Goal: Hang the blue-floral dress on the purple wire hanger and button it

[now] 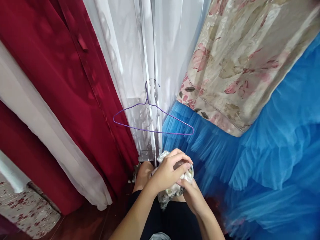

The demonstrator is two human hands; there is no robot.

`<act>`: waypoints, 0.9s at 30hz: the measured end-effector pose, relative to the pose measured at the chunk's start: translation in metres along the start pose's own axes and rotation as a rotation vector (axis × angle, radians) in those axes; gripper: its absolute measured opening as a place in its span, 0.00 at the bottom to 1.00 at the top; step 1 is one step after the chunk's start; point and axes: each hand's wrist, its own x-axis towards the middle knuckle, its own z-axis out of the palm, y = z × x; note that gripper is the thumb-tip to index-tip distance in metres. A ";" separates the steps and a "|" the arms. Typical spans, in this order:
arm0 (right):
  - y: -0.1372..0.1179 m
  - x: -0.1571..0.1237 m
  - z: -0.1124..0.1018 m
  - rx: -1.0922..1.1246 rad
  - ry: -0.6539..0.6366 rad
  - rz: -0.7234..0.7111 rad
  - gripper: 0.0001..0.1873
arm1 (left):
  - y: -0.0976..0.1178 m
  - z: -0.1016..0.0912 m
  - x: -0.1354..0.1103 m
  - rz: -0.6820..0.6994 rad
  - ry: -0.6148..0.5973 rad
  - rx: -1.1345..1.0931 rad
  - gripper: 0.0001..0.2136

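Note:
Above my lap, a bunched pale patterned cloth (170, 195) with a frayed or lacy lower edge is held between both hands. My left hand (171, 166) curves over its top, fingers bent and thumb pressing on the fabric. From below and to the right, my right hand (188, 186) grips the same cloth; most of its fingers are hidden behind the folds. Farther forward, a purple wire hanger (172, 117) hangs with no garment on it, its hook by a slotted white metal upright (145, 50). Neither hand touches the hanger.
Dark red drapes (87, 83) and a white panel (72, 160) hang at left. White curtains (172, 30) stand behind the uprights. A floral cloth (230, 66) hangs at right over blue tulle (270, 160). Dark floor tiles (85, 223) show at lower left.

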 end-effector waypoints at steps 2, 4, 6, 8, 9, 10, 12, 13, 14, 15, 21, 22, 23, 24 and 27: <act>0.000 -0.006 -0.005 0.085 0.019 0.090 0.33 | -0.009 0.000 -0.007 -0.014 -0.069 -0.009 0.13; -0.003 -0.013 -0.017 0.087 -0.029 0.180 0.29 | -0.023 0.001 -0.024 -0.061 -0.182 -0.003 0.17; -0.009 -0.020 -0.035 0.022 -0.107 0.208 0.24 | -0.043 0.000 -0.044 -0.129 -0.289 0.080 0.19; -0.020 -0.024 -0.056 -0.027 -0.223 0.189 0.19 | -0.062 -0.005 -0.062 -0.188 -0.354 0.237 0.20; -0.027 -0.024 -0.065 -0.043 -0.285 0.178 0.18 | -0.070 -0.011 -0.069 -0.213 -0.373 0.311 0.20; -0.036 -0.022 -0.074 -0.060 -0.342 0.171 0.17 | -0.077 -0.018 -0.074 -0.236 -0.384 0.365 0.20; -0.055 -0.014 -0.087 -0.126 -0.408 0.152 0.15 | -0.083 -0.034 -0.079 -0.275 -0.389 0.401 0.22; -0.066 -0.006 -0.091 -0.171 -0.401 0.135 0.15 | -0.083 -0.043 -0.080 -0.289 -0.383 0.397 0.23; -0.076 0.003 -0.094 -0.217 -0.374 0.115 0.14 | -0.080 -0.051 -0.080 -0.295 -0.376 0.386 0.23; -0.085 0.014 -0.096 -0.253 -0.335 0.093 0.14 | -0.076 -0.058 -0.079 -0.293 -0.368 0.373 0.22; -0.123 0.104 -0.096 -0.205 -0.027 -0.137 0.13 | -0.034 -0.064 -0.069 -0.200 -0.218 0.376 0.08; -0.128 0.121 -0.092 -0.169 0.016 -0.184 0.13 | -0.029 -0.061 -0.065 -0.185 -0.191 0.376 0.08; -0.132 0.138 -0.086 -0.135 0.051 -0.228 0.13 | -0.025 -0.058 -0.060 -0.168 -0.165 0.368 0.08; -0.135 0.155 -0.078 -0.113 0.073 -0.268 0.12 | -0.021 -0.055 -0.055 -0.149 -0.138 0.355 0.07; -0.144 0.202 -0.047 -0.141 0.013 -0.273 0.10 | -0.015 -0.049 -0.039 -0.101 0.005 0.303 0.06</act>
